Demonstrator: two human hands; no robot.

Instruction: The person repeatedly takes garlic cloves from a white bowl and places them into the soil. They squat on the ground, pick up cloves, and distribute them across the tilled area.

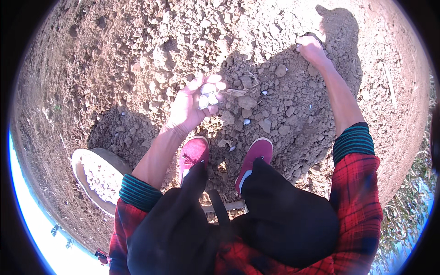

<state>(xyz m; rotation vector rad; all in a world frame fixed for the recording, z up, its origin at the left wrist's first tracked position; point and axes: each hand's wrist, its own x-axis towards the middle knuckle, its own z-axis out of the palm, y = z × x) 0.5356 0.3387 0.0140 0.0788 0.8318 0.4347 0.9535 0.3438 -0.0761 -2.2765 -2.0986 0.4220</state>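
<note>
Several pale cloves, which look like garlic [208, 90], lie in my left hand [192, 103], palm up with the fingers curled around them. My right hand [311, 50] reaches forward to the soil at the upper right, its fingers pinched on a small whitish clove [298, 47], mostly hidden by the fingertips. Between my hands and my feet, single white cloves rest on the cloddy soil: one [264, 92] near the middle, another [246, 121] nearer, and one [232, 148] between my shoes.
A round basin [80, 172] filled with pale cloves stands on the soil at the left. My pink shoes [195, 151] are planted on the ground. Clods [247, 102] and dry stalks [390, 82] are scattered about. Plants [405, 202] edge the field at the lower right.
</note>
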